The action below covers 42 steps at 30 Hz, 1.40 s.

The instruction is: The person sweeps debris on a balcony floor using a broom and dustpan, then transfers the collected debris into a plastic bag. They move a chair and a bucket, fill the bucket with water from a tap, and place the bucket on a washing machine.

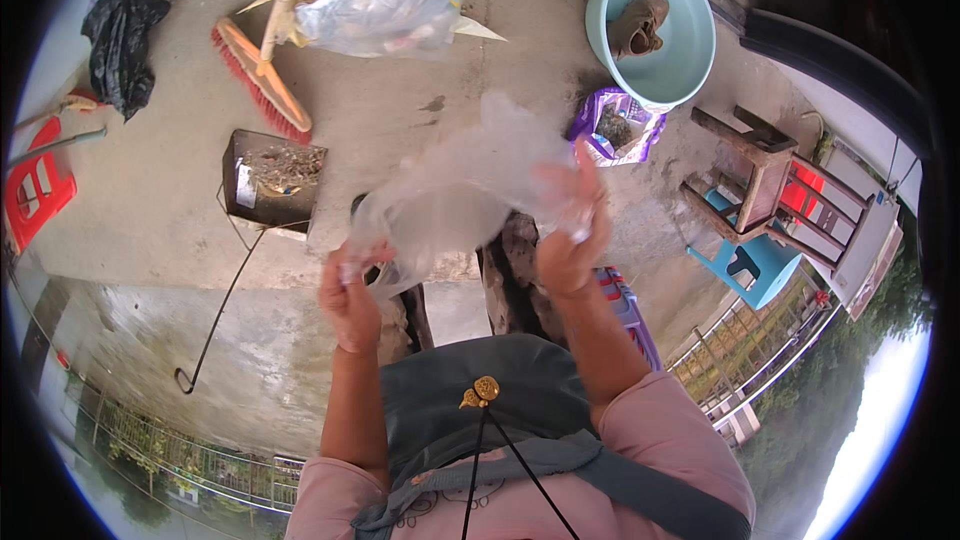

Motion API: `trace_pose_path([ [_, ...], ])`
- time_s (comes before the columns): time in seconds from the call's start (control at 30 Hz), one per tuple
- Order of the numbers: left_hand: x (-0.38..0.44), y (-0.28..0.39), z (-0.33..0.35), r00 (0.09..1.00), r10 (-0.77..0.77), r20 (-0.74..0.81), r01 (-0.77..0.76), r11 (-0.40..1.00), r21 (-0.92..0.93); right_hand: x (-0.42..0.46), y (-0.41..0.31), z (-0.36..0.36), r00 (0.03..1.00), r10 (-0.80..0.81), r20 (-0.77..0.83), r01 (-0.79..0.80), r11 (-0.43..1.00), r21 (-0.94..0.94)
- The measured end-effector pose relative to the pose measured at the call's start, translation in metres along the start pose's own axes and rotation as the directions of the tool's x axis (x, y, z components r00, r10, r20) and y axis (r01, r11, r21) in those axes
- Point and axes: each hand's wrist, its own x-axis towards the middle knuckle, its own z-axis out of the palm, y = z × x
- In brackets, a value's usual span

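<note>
A clear plastic bag (457,202) is stretched between my two hands, above my legs and the concrete floor. My left hand (351,300) grips one edge of it at the lower left. On the right, my right hand (574,221) has hold of the other side, with some fingers raised and blurred. Past the bag, a larger filled clear plastic bag (382,0) lies on the floor, with a broom (262,82) leaning across it. A metal dustpan (274,184) with debris in it sits left of my hands.
A pale blue basin (686,37) holding a brown shoe (640,22) stands at the upper right beside a purple bag (619,127). Wooden chairs (765,187) and a blue plastic stool (765,270) are at the right. A black plastic bag (124,49) and red plastic stool (41,187) lie far left.
</note>
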Motion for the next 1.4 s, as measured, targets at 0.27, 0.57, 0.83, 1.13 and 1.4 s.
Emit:
trace_pose_path([
  [0.27, -0.056, -0.118, 0.019, 0.696, -0.718, -0.025, 0.702, 0.687, -0.186, -0.117, 0.203, -0.092, 0.336, 0.729, 0.596, -0.666, 0.631, -0.396],
  [0.57, -0.026, -0.063, 0.078, 0.766, -0.611, 0.201, 0.631, 0.653, -0.419, 0.0, 0.242, -0.208, 0.486, 0.854, 0.187, -0.719, 0.512, -0.47],
  [0.83, -0.039, -0.1, 0.084, 0.72, -0.657, 0.222, 0.694, 0.672, -0.259, 0.071, 0.324, -0.256, 0.845, 0.535, -0.004, -0.108, 0.164, -0.98],
  [1.13, -0.062, -0.12, 0.092, 0.66, -0.741, 0.124, 0.747, 0.63, -0.212, 0.04, 0.357, -0.223, 0.819, 0.53, 0.22, 0.09, 0.261, -0.961],
  [1.4, -0.079, -0.133, 0.101, 0.635, -0.752, 0.175, 0.772, 0.619, -0.145, 0.049, 0.327, -0.198, 0.734, 0.584, 0.346, 0.131, 0.378, -0.916],
])
